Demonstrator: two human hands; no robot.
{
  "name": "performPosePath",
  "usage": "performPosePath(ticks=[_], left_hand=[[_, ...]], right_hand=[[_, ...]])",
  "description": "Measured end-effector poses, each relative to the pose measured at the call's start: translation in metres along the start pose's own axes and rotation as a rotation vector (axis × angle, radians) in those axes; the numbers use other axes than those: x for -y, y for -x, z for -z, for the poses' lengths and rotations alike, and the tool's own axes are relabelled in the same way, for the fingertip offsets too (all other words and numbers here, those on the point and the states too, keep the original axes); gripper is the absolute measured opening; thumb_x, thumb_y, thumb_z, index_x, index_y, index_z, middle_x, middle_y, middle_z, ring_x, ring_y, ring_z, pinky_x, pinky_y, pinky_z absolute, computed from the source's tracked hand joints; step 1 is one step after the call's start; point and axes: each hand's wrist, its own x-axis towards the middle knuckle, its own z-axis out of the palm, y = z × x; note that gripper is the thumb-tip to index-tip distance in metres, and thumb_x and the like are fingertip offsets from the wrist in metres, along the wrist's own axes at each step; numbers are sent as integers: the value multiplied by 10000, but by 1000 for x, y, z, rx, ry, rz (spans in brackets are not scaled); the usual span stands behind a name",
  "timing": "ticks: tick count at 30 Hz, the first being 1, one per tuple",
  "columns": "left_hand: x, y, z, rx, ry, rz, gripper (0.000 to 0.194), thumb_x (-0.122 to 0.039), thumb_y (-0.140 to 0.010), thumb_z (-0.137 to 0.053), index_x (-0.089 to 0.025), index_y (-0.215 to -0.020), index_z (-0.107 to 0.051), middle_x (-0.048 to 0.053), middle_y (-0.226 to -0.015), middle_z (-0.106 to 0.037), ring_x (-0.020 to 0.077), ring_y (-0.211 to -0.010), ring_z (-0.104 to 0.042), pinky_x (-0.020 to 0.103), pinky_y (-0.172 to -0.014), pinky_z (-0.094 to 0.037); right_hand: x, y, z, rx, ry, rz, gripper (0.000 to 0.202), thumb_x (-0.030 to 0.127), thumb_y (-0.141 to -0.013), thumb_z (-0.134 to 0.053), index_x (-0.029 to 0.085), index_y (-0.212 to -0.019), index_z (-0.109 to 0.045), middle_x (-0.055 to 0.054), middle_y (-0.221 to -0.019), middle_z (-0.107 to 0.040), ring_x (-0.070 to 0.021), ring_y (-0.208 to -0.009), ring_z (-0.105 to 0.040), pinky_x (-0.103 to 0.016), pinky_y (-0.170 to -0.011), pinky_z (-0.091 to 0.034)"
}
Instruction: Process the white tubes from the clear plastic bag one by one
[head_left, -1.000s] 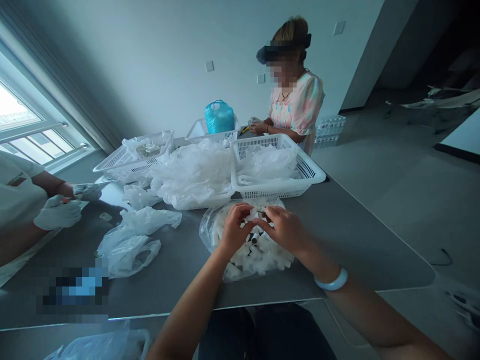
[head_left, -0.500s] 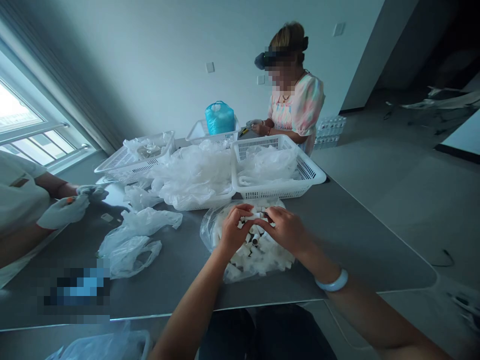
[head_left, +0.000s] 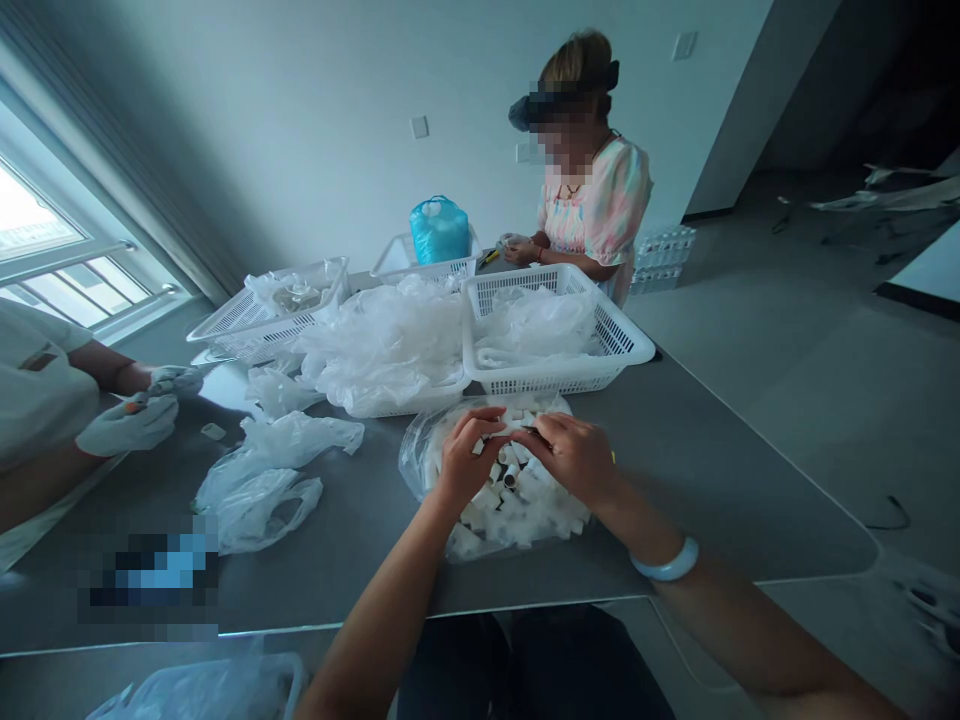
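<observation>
Over an opened clear plastic bag (head_left: 414, 455) full of small white plastic pieces (head_left: 551, 510), my two hands nearly meet. My left hand (head_left: 471, 455) is closed, pinching a small white tubular piece (head_left: 513, 424) between thumb and fingers. My right hand (head_left: 581, 458) is closed at the other end of that piece. A thin dark tip shows at its fingers and a bit of yellow beyond the back of the hand, perhaps one tool; its kind is hidden by my palm. Some loose pieces under my hands are short tubes with dark openings.
White baskets (head_left: 559, 382) with plastic bags stand behind; one holds a blue bag (head_left: 439, 232). Crumpled clear bags (head_left: 277, 480) lie left, near a blurred-out object (head_left: 154, 575). A co-worker's gloved hands (head_left: 131, 422) work at left; another person (head_left: 592, 200) stands across the grey table (head_left: 697, 480).
My hands stay over the bag, still at the white piece. My right hand has turned slightly, and a yellow bit now shows behind it. The camera view has shifted a little.
</observation>
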Motion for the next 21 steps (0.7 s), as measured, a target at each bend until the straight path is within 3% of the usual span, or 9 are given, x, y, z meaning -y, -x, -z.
performPosePath(ticks=[4, 11, 21], left_hand=[[-1, 0, 1, -4, 0, 12, 62, -163, -768, -645, -180, -787, -588, 80, -955, -690, 143, -788, -662, 278, -695, -544], [1, 2, -1, 10, 23, 14, 76, -198, -768, -656, -176, -818, -603, 92, -915, -706, 172, -836, -677, 288, -702, -549], [5, 5, -4, 71, 173, 220, 104, -254, -763, -661, -187, -825, -611, 73, -948, -696, 177, -867, -663, 296, -732, -541]], right_hand=[[-1, -1, -1, 38, -14, -37, 509, 570, -908, -296, 179, -639, -480, -1, -549, -516, -107, -524, -488, -225, -505, -275], [-2, -1, 0, 16, 9, 15, 494, 485, -943, -293, 187, -580, -446, 7, -514, -494, -97, -496, -471, -225, -502, -265], [1, -1, 0, 41, -29, 31, 453, 426, -953, -323, 181, -601, -469, -4, -543, -535, -105, -528, -511, -228, -532, -284]])
